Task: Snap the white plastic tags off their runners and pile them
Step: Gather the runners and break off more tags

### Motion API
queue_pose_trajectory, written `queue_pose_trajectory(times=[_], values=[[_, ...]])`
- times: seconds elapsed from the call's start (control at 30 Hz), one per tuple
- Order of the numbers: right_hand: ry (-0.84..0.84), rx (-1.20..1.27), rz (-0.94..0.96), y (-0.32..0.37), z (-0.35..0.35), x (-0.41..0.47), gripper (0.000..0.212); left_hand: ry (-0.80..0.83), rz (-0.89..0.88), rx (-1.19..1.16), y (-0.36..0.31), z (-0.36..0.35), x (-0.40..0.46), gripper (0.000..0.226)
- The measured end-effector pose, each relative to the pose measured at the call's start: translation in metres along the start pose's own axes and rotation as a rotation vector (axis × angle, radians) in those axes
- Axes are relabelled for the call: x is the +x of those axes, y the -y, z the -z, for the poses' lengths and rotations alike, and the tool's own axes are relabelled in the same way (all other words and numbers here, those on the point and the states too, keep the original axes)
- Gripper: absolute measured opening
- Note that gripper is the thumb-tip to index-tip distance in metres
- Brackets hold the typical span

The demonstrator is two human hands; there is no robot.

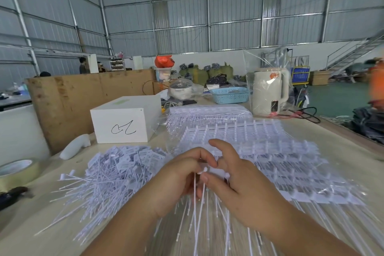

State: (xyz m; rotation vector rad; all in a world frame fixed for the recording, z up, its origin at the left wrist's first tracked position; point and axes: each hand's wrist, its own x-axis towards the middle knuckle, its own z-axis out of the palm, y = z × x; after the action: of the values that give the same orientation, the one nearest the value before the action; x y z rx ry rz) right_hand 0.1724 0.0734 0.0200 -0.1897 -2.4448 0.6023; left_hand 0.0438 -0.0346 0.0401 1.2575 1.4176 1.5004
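Pale, cream-coloured board makes up the bench (324, 141), which stands in a large hall with grey corrugated metal walls and a steel frame. Both hands meet at the middle of the near edge. The left hand (178, 181) has its fingers curled and pinches the heads of a few white tags (200, 197), whose thin tails hang toward the camera; the right hand (232, 185) pinches the same bunch from the other side, its index finger raised. To the left lies a loose pile of snapped-off tags (116, 172). To the right and behind the hands, sheets of tags still on their runners (280, 164) are spread in overlapping rows, with a further stack (207, 112) beyond them. On the left stand a white box (124, 122) with a black scribble, a white foam-like piece (74, 146) and a roll of tape (16, 171) at the edge. Farther back are a blue basket (229, 94), a cream kettle (270, 91) inside clear plastic, and a brown wooden partition (68, 100). A metal staircase (357, 52) rises at the far right.
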Motion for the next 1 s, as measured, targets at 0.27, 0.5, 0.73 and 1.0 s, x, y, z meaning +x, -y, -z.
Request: queue_pose_trajectory(times=[0.27, 0.5, 0.73, 1.0], values=[[0.045, -0.018, 0.004, -0.003, -0.003, 0.002, 0.059, 0.056, -0.006, 0.187, -0.002, 0.003, -0.006, 0.024], [0.067, -0.061, 0.001, 0.001, 0.003, -0.001, 0.050, 0.076, -0.025, 0.173, -0.005, 0.008, -0.007, 0.021], [0.174, 0.173, 0.019, -0.001, 0.012, -0.002, 0.018, 0.070, -0.036, 0.168, -0.006, 0.021, -0.011, 0.017], [0.156, 0.055, 0.031, -0.004, 0.012, 0.000, 0.033, 0.213, -0.003, 0.225, -0.004, 0.029, -0.013, 0.012]])
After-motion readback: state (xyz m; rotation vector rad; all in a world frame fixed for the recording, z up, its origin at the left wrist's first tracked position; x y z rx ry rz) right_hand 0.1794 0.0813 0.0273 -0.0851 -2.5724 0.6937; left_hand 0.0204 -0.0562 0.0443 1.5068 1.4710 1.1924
